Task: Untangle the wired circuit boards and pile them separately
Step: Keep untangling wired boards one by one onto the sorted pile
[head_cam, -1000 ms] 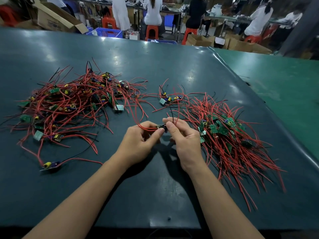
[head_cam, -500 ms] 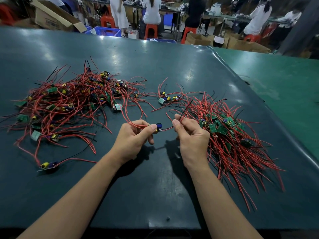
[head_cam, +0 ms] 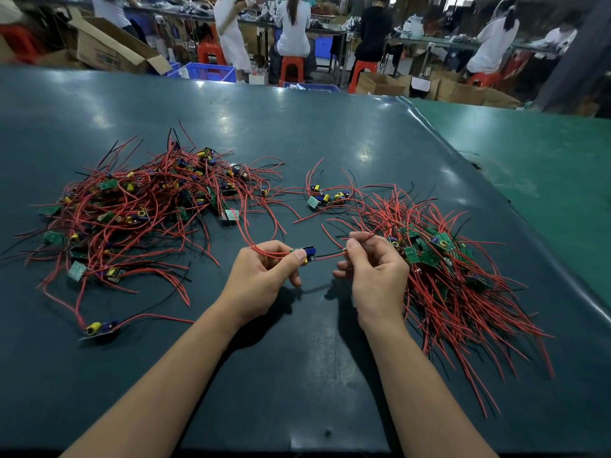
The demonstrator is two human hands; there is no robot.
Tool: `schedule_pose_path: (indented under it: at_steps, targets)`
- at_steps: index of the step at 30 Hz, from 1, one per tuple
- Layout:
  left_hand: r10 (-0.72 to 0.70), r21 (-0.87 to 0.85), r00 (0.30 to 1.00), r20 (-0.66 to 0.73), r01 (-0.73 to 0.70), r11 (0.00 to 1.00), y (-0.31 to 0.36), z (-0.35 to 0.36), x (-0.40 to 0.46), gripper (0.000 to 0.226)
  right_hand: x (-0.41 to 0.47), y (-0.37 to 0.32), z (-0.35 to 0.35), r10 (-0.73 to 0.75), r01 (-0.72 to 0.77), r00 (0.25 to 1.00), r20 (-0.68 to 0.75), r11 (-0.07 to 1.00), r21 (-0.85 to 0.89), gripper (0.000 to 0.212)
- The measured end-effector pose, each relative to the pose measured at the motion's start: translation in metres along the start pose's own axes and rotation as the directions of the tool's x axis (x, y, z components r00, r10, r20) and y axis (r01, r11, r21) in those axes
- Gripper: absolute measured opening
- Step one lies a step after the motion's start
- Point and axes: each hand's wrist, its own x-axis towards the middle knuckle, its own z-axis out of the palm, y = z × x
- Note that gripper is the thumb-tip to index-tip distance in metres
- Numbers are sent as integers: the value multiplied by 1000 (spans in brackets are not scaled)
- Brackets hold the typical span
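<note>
A small circuit board [head_cam: 306, 252] with a blue part hangs just above the dark green table [head_cam: 297, 375], near its middle. My left hand [head_cam: 261, 276] pinches it together with its red wire. My right hand [head_cam: 375, 269] pinches the board's black and red wires a short way to the right. A tangled heap of wired boards [head_cam: 142, 206] lies at the left. A sorted pile [head_cam: 443, 272] with wires running toward me lies at the right, beside my right hand.
A few loose boards [head_cam: 325, 197] lie between the heaps, and one single board [head_cam: 99, 327] sits at the front left. A lighter green table [head_cam: 545, 166] adjoins on the right. People on red stools, cardboard boxes and blue crates stand beyond the far edge.
My hands have drawn apart, stretching the board's wires between them. The right hand's grip moved from the board out along the wires.
</note>
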Motion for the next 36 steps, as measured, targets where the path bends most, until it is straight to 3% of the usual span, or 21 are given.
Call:
schedule_pose_path:
  at_steps: [4,10,15,21,25,28,30,33,36]
  targets:
    - [-4,-7,1000,13,4,1000,2,1,0,20,3,-2,-2,78,-71,996,-48,988,141,10]
    - [-9,-8,1000,22,9,1000,1,0,0,21,2,-3,-3,63,-44,984,-166,993,113,9]
    - [-13,-41,1000,12,14,999,1,-2,0,21,3,-8,-6,72,-44,983,-167,985,165,5]
    - [-8,-45,1000,14,9,999,0,-2,0,20,0,-5,-9,-103,92,978,-182,993,-68,17]
    - [-2,-37,1000,11,2,999,0,-2,0,20,-1,-4,-8,-36,36,978,-206,999,-3,22]
    - [10,-77,999,-45,-14,997,-1,-1,2,20,-2,-8,-2,119,-95,987,-106,973,209,15]
    - [9,-128,997,-72,-19,992,-2,-1,3,18,-4,-11,4,260,-274,962,85,911,308,9]
    - [26,-125,999,-30,-29,992,-2,-1,2,18,-12,-12,10,337,-406,868,365,904,132,16]
    - [38,-62,998,47,-35,997,-1,1,0,16,-16,-10,10,292,-351,886,361,930,110,14]
